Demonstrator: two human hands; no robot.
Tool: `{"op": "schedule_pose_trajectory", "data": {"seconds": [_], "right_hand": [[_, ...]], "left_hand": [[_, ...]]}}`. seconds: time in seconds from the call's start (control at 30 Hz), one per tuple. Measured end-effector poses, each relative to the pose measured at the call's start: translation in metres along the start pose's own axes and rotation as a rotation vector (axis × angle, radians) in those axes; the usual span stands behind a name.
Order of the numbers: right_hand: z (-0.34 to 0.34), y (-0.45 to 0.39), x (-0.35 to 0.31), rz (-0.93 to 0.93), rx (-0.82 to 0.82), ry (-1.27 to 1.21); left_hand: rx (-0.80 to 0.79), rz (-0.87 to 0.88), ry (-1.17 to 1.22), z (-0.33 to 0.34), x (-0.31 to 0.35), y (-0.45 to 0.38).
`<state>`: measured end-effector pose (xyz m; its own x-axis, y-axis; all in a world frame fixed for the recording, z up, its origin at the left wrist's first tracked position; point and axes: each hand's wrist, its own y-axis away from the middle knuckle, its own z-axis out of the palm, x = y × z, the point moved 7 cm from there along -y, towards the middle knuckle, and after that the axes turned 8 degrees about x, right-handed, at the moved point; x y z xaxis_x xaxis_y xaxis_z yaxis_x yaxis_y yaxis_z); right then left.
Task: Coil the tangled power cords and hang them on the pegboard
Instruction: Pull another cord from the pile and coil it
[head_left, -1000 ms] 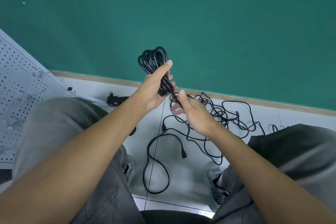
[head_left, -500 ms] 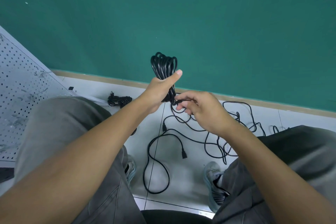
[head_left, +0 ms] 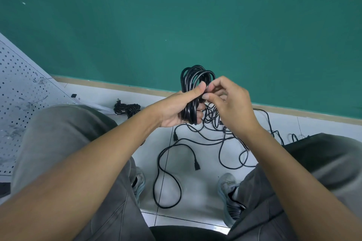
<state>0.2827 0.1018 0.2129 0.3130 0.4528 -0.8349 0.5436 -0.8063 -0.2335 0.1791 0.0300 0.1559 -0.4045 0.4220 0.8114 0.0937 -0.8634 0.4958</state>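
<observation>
left hand (head_left: 177, 106) wrapped around coiled cord (head_left: 193, 92), held above floor (head_left: 197, 184). right hand (head_left: 230, 101) pinching cord end at coil's top. loose cords (head_left: 215, 139) tangled on floor; pegboard (head_left: 17, 94) at left.

A black coiled cord (head_left: 193, 92) stands upright as a narrow bundle of long loops, its rounded top showing in front of the green wall and its lower end hanging just below the hand that grips its middle. Below and to the right, loose black cords (head_left: 221, 139) sprawl tangled over the white floor tiles, one wide loop reaching nearer. A second small coiled bundle (head_left: 127, 108) lies on the floor further left, near the white pegboard (head_left: 17, 100) leaning at the left edge
</observation>
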Motion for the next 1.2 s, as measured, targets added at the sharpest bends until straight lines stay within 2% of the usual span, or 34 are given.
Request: {"op": "schedule_pose_trajectory", "data": {"seconds": [0.13,0.27,0.43,0.53,0.67,0.8,0.93,1.07,1.2], "right_hand": [[-0.002,0.001,-0.004,-0.027,0.038,0.044],[-0.005,0.002,-0.003,0.033,0.101,0.05],[0.003,0.0,0.017,0.111,-0.06,0.151],[0.001,0.0,0.033,0.212,-0.048,0.171],[-0.01,-0.002,0.033,0.259,0.097,0.06],[-0.016,-0.003,0.032,0.356,0.191,-0.227],[-0.013,0.0,0.022,0.396,0.249,-0.462],[-0.013,-0.001,0.023,0.389,0.281,-0.468],[-0.015,-0.002,0.025,0.389,0.287,-0.463]], "left_hand": [[-0.04,-0.031,-0.005,-0.001,-0.001,0.0],[-0.087,-0.025,0.087,0.002,0.003,0.002],[-0.079,0.026,0.203,-0.007,0.015,0.001],[-0.041,0.045,0.224,-0.016,0.02,-0.001],[0.097,0.085,-0.025,-0.023,0.018,-0.003],[0.227,0.153,-0.132,-0.025,0.017,0.0],[0.182,0.197,-0.209,-0.011,0.015,0.003],[0.108,0.168,-0.084,0.006,0.008,0.006],[0.077,0.14,-0.122,0.008,0.004,0.004]]}}
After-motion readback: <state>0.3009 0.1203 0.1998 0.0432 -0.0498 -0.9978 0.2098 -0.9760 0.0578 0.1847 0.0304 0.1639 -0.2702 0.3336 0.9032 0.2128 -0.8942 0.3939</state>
